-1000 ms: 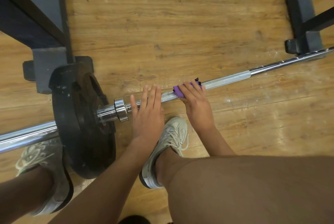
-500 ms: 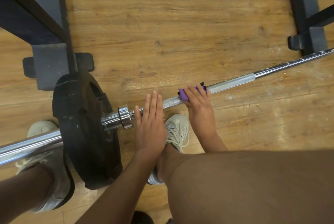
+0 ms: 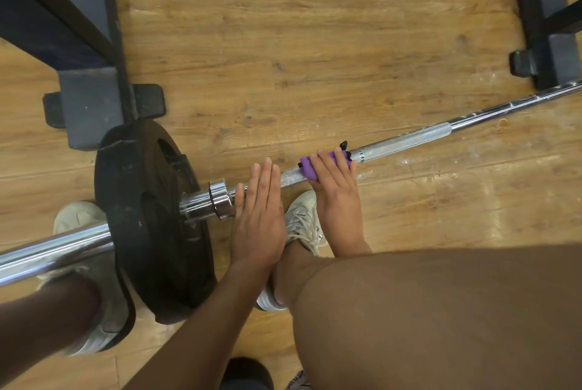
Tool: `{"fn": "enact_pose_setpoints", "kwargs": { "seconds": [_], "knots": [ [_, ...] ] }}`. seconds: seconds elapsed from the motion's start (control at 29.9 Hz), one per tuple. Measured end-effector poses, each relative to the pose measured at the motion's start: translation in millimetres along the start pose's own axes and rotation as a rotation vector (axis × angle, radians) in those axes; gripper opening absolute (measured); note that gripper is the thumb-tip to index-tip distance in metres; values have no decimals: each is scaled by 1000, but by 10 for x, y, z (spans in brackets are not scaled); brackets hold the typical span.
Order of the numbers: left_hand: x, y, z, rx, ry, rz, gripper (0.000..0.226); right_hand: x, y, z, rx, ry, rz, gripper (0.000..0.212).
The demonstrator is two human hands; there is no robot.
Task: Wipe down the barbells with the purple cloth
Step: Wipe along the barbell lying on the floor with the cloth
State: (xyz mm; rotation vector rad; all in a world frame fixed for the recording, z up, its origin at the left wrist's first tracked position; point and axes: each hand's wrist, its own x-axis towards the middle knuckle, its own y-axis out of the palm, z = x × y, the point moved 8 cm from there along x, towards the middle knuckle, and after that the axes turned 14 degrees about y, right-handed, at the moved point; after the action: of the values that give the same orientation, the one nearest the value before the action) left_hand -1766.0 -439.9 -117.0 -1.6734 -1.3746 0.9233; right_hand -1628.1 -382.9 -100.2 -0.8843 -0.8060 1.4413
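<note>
Right hand slid purple cloth along barbell toward left hand.

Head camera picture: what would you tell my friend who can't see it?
A person's right hand grips a purple cloth on a silver barbell over a wooden floor. Their left hand rests flat on the bar beside it, near a black weight plate.

Left hand on barbell just right of plate, right hand on cloth further right
</note>
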Motion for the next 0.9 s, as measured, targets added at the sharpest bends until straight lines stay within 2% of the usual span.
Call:
{"fn": "enact_pose_setpoints", "kwargs": {
  "seconds": [0.1, 0.27, 0.43, 0.64, 0.8, 0.9],
  "knots": [
    [51, -28, 37, 8, -5, 4, 71, -24, 68, 90, 31, -5, 30, 44],
    [173, -103, 92, 61, -8, 5, 64, 169, 55, 84, -48, -148, 13, 47],
    [342, -149, 190, 86, -22, 5, 67, 366, 51, 83, -24, -98, -42, 42],
    [541, -235, 300, 123, -21, 19, 58, 502, 83, 205, -60, -256, -40, 44],
    [698, -324, 376, 100, -31, 3, 57, 729, 28, 118, -57, -113, -92, 43],
    [792, -362, 421, 106, -33, 20, 56, 679, 124, 307, -58, -191, -69, 43]
  ]
}}
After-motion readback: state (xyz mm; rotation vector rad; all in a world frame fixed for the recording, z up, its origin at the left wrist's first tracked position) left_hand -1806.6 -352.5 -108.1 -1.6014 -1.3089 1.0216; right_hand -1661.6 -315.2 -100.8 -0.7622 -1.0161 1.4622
